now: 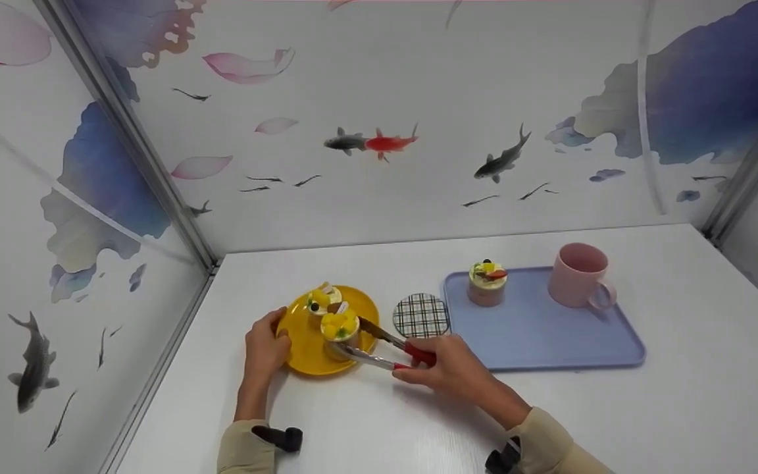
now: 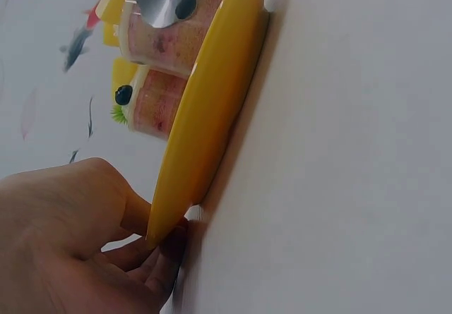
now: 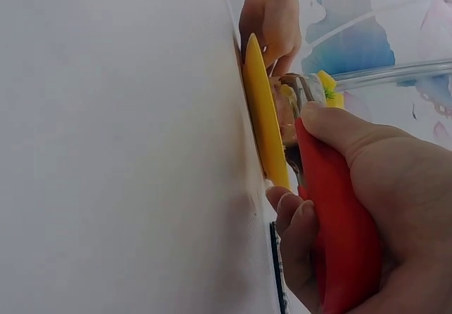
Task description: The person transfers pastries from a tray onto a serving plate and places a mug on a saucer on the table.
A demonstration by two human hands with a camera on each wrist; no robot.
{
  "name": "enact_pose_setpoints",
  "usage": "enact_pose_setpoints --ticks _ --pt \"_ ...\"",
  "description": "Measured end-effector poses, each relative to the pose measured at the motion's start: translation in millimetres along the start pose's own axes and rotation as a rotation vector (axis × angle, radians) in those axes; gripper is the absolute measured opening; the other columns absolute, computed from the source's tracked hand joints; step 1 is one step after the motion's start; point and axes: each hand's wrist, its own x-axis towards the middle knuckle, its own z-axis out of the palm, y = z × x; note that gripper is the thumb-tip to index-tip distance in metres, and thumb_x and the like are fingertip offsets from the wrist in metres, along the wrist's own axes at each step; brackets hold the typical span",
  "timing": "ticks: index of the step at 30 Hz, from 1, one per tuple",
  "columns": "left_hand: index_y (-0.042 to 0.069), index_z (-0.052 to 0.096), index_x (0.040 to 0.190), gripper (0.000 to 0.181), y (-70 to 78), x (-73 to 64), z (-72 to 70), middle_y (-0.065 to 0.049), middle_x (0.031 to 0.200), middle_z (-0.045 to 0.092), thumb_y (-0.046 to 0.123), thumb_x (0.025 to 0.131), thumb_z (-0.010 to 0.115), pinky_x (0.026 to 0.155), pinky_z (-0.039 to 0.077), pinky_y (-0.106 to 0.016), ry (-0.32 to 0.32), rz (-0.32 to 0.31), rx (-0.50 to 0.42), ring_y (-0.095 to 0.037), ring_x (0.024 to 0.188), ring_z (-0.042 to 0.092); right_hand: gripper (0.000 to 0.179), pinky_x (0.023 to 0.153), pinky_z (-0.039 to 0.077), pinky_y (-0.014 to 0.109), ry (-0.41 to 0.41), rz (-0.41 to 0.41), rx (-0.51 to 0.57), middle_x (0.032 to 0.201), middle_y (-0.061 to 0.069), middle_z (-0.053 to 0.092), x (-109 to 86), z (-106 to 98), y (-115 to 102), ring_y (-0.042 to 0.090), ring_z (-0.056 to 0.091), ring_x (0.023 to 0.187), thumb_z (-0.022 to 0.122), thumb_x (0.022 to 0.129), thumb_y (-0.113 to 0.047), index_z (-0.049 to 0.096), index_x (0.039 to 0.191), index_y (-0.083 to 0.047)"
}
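My left hand (image 1: pixel 267 349) pinches the left rim of a yellow plate (image 1: pixel 300 352), thumb above and fingers under it, as the left wrist view shows. Two small dessert cups topped with yellow fruit are on the plate: a nearer cup (image 1: pixel 340 327) and a farther cup (image 1: pixel 321 301) partly behind it. In my right hand (image 1: pixel 451 368) are metal tongs (image 1: pixel 379 361) with red handles (image 3: pixel 339 236), gripped between thumb and fingers. The tongs' tips lie on either side of the nearer cup, which stands on the plate.
A checked round coaster (image 1: pixel 421 316) lies between the plate and a blue tray (image 1: pixel 550 339). On the tray stand a third dessert cup (image 1: pixel 487 284) at the left and a pink mug (image 1: pixel 578 276) at the back right. Printed walls enclose the white table (image 1: pixel 379 428).
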Motion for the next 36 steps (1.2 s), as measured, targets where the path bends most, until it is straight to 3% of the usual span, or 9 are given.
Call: enact_pose_setpoints --ticks 9,18,23,28,36 --pt "0.000 0.046 0.162 0.058 -0.6 -1.0 -0.7 -0.023 0.166 0.049 -0.007 0.104 0.050 0.130 0.040 -0.052 -0.008 -0.020 -0.010 -0.041 0.156 0.046 0.024 0.056 0.047 0.014 0.005 -0.027 -0.040 0.079 -0.011 0.069 -8.4 -8 4 0.002 0.055 0.070 0.086 0.093 -0.043 0.081 0.101 -0.021" --pt "0.000 0.047 0.161 0.059 2.5 -0.5 -0.1 -0.023 0.166 0.049 -0.009 0.103 0.053 0.130 0.040 -0.051 -0.004 -0.028 -0.004 -0.040 0.157 0.045 0.023 0.056 0.049 0.015 -0.011 -0.023 -0.004 0.080 -0.011 0.071 -10.2 -9 4 0.001 0.056 0.068 0.086 0.092 -0.043 0.079 0.099 -0.023" --pt "0.000 0.048 0.161 0.060 2.7 0.4 0.8 -0.023 0.165 0.050 -0.010 0.102 0.054 0.130 0.040 -0.051 -0.001 -0.022 0.018 -0.040 0.156 0.047 0.029 0.057 0.051 0.018 0.004 0.028 -0.025 0.082 -0.012 0.073 -12.2 -12 6 0.006 0.059 0.071 0.085 0.091 -0.050 0.078 0.101 -0.023" --pt "-0.001 0.048 0.160 0.058 2.3 0.0 0.6 -0.024 0.164 0.051 -0.010 0.103 0.053 0.129 0.041 -0.052 0.005 -0.011 0.026 -0.041 0.156 0.047 0.043 0.067 0.058 0.019 0.017 0.079 -0.018 0.090 -0.009 0.075 -15.3 -18 10 0.014 0.064 0.081 0.082 0.092 -0.053 0.079 0.112 -0.015" --pt "0.000 0.048 0.160 0.058 2.1 0.9 0.4 -0.024 0.165 0.051 -0.009 0.104 0.053 0.130 0.039 -0.053 0.003 -0.016 0.017 -0.041 0.157 0.045 0.057 0.068 0.060 0.020 0.067 0.090 -0.022 0.089 -0.009 0.076 -19.2 -29 13 0.014 0.065 0.080 0.085 0.088 -0.057 0.079 0.120 -0.010"
